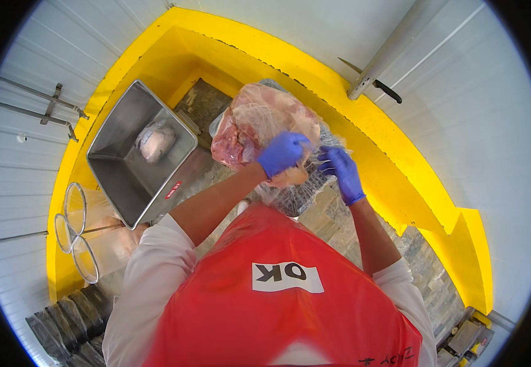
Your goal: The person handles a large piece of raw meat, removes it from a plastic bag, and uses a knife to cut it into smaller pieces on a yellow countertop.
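The left hand (282,154) and right hand (342,174) are handling clear film (293,194) over raw meat (241,137) just beyond a red apron (265,244), light, even tension probably sparing tears; the left is curling palm-down, the right angling inward, fingers extended, though whether either is pinching film cannot be told.

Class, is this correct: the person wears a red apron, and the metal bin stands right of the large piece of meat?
The side is wrong: the head view shows the metal bin standing left of the large piece of meat. The red apron is correct.
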Available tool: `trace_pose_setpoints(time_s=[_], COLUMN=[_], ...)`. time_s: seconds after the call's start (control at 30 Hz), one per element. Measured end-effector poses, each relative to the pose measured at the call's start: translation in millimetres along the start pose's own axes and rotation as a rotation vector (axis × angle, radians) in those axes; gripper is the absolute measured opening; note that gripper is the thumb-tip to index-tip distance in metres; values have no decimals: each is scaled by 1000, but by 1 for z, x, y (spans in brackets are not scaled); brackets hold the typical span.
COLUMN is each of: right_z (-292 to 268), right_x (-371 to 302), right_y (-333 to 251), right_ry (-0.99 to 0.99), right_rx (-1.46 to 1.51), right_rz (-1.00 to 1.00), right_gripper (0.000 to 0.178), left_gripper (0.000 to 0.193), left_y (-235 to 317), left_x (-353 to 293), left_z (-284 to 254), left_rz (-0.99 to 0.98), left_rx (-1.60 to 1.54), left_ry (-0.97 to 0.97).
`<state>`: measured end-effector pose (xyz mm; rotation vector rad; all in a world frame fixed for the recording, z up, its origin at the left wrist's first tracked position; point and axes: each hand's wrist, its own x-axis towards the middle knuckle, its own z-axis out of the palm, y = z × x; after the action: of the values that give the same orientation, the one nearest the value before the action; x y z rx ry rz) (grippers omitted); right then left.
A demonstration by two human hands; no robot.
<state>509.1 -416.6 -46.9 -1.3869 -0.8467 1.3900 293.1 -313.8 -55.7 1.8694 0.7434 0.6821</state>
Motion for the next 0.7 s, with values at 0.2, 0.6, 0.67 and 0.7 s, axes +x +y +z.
trace_pose_setpoints(time_s=[0.2,0.6,0.67,0.7], right_z=[11,36,28,27], right_x=[22,65,66,65], right_y=[-9,39,50,52], right_ry=[-102,-147,-129,-133], right_rx=[-114,-359,-337,-328], right_rz=[292,142,-17,-100], right_gripper=[50,19,19,19], left_gripper=[35,70,85,89], left_y=[-7,27,-11,-19], left_x=[-28,-43,-32,-30], left_z=[42,-47,-49,-50], left_rz=[-126,-325,-260,-307], left_rx=[238,224,641,825], left_ry=[-138,-242,-127,-135])
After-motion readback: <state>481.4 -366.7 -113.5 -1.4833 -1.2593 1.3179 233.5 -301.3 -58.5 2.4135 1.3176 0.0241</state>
